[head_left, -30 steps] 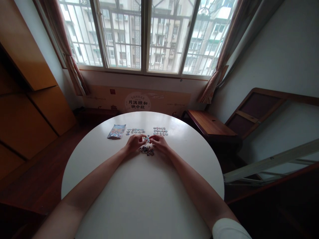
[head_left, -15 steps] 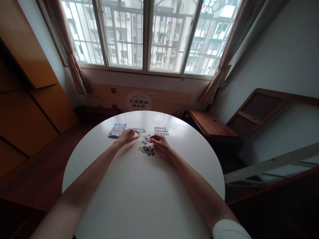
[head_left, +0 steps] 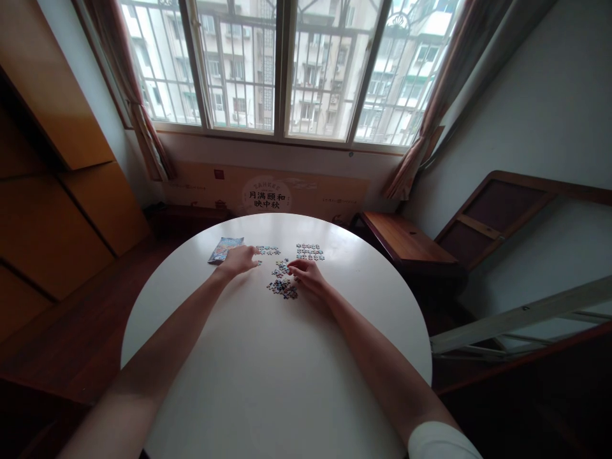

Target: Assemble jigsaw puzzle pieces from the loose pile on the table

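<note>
Jigsaw puzzle pieces lie on a round white table (head_left: 268, 357) in separate groups. My left hand (head_left: 239, 260) hovers low by the left group of pieces (head_left: 268, 250), thumb and fingers curved but apart. Close to its thumb tip is a small puzzle piece, partly hidden. My right hand (head_left: 308, 274) is closed in a pinch at the edge of the middle pieces (head_left: 280, 268); a small puzzle piece seems to be at its fingertips. Just nearer to me lies a loose heap of pieces (head_left: 282, 289). Beyond the right hand, more pieces (head_left: 310, 252) are set out in neat rows.
A colourful picture packet (head_left: 224, 248) lies left of my left hand, partly behind it. Past the table stand a printed cardboard panel (head_left: 306, 188) under the window and a wooden bench (head_left: 401, 236) at the right. Orange-brown cabinets (head_left: 95, 210) line the left side.
My left hand has shifted left, away from the middle pieces, uncovering more of the left group. My right hand stays pinched in nearly the same place.
</note>
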The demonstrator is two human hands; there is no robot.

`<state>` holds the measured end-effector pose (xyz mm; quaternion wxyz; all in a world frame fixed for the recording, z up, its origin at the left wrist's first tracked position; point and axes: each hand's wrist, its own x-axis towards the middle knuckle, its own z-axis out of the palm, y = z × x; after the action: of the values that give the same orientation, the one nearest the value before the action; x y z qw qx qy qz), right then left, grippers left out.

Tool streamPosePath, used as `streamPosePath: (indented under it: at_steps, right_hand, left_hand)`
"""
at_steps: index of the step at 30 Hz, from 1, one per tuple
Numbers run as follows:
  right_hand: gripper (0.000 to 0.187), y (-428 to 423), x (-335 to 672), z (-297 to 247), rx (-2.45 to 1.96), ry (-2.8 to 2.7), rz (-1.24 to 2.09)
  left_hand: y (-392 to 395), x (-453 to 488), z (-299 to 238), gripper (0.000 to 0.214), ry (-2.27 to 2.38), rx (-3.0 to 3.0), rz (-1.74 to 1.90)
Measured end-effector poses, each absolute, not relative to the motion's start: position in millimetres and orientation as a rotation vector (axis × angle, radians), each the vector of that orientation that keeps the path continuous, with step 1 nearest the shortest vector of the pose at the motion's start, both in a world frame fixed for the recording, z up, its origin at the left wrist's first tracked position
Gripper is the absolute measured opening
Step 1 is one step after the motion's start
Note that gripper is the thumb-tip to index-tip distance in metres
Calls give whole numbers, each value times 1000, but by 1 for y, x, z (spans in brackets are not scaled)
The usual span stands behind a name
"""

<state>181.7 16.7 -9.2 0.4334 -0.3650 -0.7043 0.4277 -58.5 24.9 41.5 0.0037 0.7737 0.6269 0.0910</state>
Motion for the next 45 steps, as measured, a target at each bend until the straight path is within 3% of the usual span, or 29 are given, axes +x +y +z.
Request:
streamPosePath:
  at_steps: [12,45]
  right_hand:
    - [22,17,181,-11,-890,-1741,1069]
    - [22,17,180,-10,-897,-1745,1072]
  left_hand:
    - [25,-48,38,30,2209,1917,319]
    - [26,-45,20,23,2382,1859,515]
